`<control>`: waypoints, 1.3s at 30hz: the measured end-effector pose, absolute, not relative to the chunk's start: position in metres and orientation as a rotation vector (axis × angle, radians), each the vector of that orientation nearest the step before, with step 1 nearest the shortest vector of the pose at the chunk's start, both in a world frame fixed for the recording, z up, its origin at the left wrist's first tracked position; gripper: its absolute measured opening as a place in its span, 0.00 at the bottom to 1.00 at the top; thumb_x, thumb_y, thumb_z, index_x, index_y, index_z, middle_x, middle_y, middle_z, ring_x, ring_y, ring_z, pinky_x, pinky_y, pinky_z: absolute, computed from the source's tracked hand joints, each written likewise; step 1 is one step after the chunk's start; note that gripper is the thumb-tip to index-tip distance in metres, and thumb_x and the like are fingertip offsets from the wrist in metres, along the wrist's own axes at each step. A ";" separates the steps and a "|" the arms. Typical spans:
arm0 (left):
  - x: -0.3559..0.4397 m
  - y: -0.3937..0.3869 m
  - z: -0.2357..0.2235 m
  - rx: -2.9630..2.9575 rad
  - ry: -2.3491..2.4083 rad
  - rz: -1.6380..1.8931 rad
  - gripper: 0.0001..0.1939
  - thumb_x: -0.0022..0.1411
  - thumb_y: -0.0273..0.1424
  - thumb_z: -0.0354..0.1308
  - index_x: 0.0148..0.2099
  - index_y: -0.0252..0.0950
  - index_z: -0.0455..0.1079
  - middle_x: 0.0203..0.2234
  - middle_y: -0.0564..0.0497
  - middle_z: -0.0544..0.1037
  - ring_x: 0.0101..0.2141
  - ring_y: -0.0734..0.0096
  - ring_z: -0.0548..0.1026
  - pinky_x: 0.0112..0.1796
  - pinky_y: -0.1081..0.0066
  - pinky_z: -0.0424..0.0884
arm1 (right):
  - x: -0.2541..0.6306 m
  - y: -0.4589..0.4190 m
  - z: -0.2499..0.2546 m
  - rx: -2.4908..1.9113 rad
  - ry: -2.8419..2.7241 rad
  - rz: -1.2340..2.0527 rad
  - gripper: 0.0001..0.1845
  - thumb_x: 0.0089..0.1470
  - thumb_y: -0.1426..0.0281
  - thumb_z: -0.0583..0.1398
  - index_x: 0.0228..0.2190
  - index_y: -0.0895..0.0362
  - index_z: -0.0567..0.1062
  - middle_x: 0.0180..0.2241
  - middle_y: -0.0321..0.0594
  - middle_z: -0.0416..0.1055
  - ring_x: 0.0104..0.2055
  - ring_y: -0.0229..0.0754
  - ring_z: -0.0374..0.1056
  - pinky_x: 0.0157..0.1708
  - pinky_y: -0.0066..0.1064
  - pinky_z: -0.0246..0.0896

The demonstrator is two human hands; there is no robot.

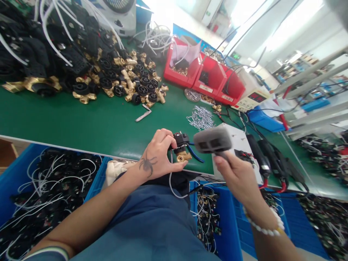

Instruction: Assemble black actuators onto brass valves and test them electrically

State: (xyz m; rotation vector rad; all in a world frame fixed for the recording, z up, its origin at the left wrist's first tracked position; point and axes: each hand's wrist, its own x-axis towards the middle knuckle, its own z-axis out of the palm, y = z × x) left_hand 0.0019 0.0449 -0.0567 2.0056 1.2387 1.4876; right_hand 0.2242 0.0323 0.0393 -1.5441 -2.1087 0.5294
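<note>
From the head view, blue bins [16,181] below the fingers hold black wired parts. The left hand [156,157] pinches a brass valve [181,148]; the right hand [236,174] grips a grey tool [212,139]. Red bins [206,74] sit beyond.

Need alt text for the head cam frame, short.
A person's left hand grips a small black-and-brass valve with a white wire, while the right hand holds a grey handheld tool beside it, over the edge of a green workbench. A pile of brass fittings and black parts, red bins and blue crates of wired parts surround them.
</note>
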 end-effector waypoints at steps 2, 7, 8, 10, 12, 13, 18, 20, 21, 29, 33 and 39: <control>0.002 0.045 -0.056 2.018 1.226 1.487 0.21 0.49 0.34 0.72 0.36 0.39 0.61 0.41 0.47 0.71 0.42 0.61 0.70 0.43 0.59 0.73 | 0.225 0.031 0.040 -1.395 -1.858 0.549 0.27 0.65 0.47 0.55 0.25 0.54 0.67 0.15 0.30 0.55 0.16 0.33 0.50 0.16 0.28 0.42; 0.002 0.046 -0.054 2.032 1.228 1.473 0.20 0.49 0.33 0.71 0.36 0.39 0.61 0.40 0.47 0.71 0.41 0.61 0.70 0.43 0.59 0.73 | 0.221 0.031 0.037 -1.529 -2.055 0.583 0.29 0.63 0.44 0.55 0.22 0.54 0.64 0.14 0.31 0.56 0.16 0.34 0.50 0.17 0.28 0.43; 0.002 0.046 -0.054 2.031 1.231 1.469 0.20 0.49 0.33 0.71 0.36 0.39 0.61 0.40 0.47 0.71 0.41 0.61 0.70 0.43 0.59 0.73 | 0.221 0.031 0.037 -1.593 -2.162 0.590 0.30 0.62 0.44 0.56 0.21 0.54 0.64 0.14 0.32 0.57 0.17 0.34 0.51 0.17 0.28 0.43; 0.002 0.046 -0.054 2.031 1.235 1.466 0.20 0.49 0.33 0.71 0.35 0.39 0.61 0.40 0.47 0.71 0.41 0.61 0.70 0.43 0.58 0.73 | 0.224 0.031 0.039 -1.594 -2.155 0.601 0.30 0.62 0.45 0.57 0.20 0.55 0.64 0.15 0.31 0.57 0.17 0.33 0.50 0.17 0.27 0.43; 0.002 0.047 -0.054 2.036 1.228 1.472 0.20 0.49 0.34 0.71 0.35 0.39 0.61 0.40 0.47 0.71 0.41 0.61 0.70 0.43 0.58 0.73 | 0.226 0.031 0.041 -1.463 -1.907 0.632 0.28 0.64 0.46 0.56 0.22 0.54 0.64 0.14 0.30 0.54 0.16 0.32 0.48 0.16 0.27 0.40; 0.002 0.047 -0.054 2.040 1.225 1.475 0.20 0.49 0.34 0.71 0.35 0.39 0.61 0.40 0.47 0.71 0.41 0.61 0.70 0.43 0.59 0.73 | 0.226 0.031 0.041 -1.399 -1.785 0.645 0.28 0.66 0.47 0.54 0.24 0.54 0.64 0.14 0.28 0.52 0.15 0.32 0.46 0.15 0.27 0.38; 0.001 0.047 -0.053 2.063 1.246 1.452 0.20 0.49 0.34 0.70 0.34 0.39 0.60 0.39 0.47 0.71 0.40 0.62 0.69 0.42 0.60 0.73 | 0.221 0.032 0.036 -1.507 -1.965 0.821 0.30 0.61 0.44 0.57 0.22 0.56 0.67 0.14 0.31 0.57 0.16 0.32 0.50 0.15 0.26 0.41; 0.001 0.046 -0.052 2.068 1.260 1.444 0.20 0.49 0.34 0.70 0.34 0.40 0.60 0.39 0.47 0.70 0.40 0.62 0.69 0.42 0.60 0.73 | 0.222 0.033 0.038 -1.585 -2.085 0.819 0.30 0.59 0.44 0.60 0.20 0.56 0.67 0.15 0.32 0.58 0.17 0.32 0.52 0.16 0.26 0.42; 0.001 0.046 -0.052 2.072 1.263 1.442 0.20 0.49 0.34 0.70 0.34 0.40 0.59 0.39 0.47 0.71 0.40 0.62 0.69 0.42 0.60 0.73 | 0.223 0.033 0.040 -1.574 -2.060 0.796 0.30 0.60 0.45 0.59 0.20 0.56 0.67 0.15 0.32 0.57 0.17 0.32 0.51 0.16 0.26 0.41; 0.000 0.047 -0.052 2.093 1.254 1.443 0.19 0.49 0.33 0.70 0.34 0.39 0.60 0.39 0.46 0.71 0.40 0.61 0.70 0.41 0.60 0.74 | 0.223 0.033 0.038 -1.554 -2.068 0.791 0.30 0.62 0.44 0.56 0.21 0.55 0.65 0.15 0.31 0.56 0.17 0.33 0.50 0.17 0.27 0.43; 0.000 0.047 -0.052 2.100 1.254 1.436 0.20 0.49 0.34 0.70 0.33 0.40 0.59 0.40 0.46 0.71 0.40 0.62 0.70 0.42 0.60 0.74 | 0.229 0.033 0.039 -1.544 -1.972 0.732 0.30 0.63 0.45 0.56 0.21 0.55 0.65 0.15 0.31 0.55 0.18 0.32 0.50 0.17 0.27 0.43; 0.000 0.048 -0.052 2.136 1.266 1.421 0.20 0.49 0.34 0.70 0.33 0.40 0.58 0.39 0.46 0.71 0.41 0.60 0.70 0.42 0.59 0.74 | 0.224 0.034 0.036 -1.592 -2.085 0.761 0.31 0.61 0.42 0.56 0.21 0.55 0.66 0.15 0.31 0.57 0.17 0.32 0.50 0.17 0.27 0.44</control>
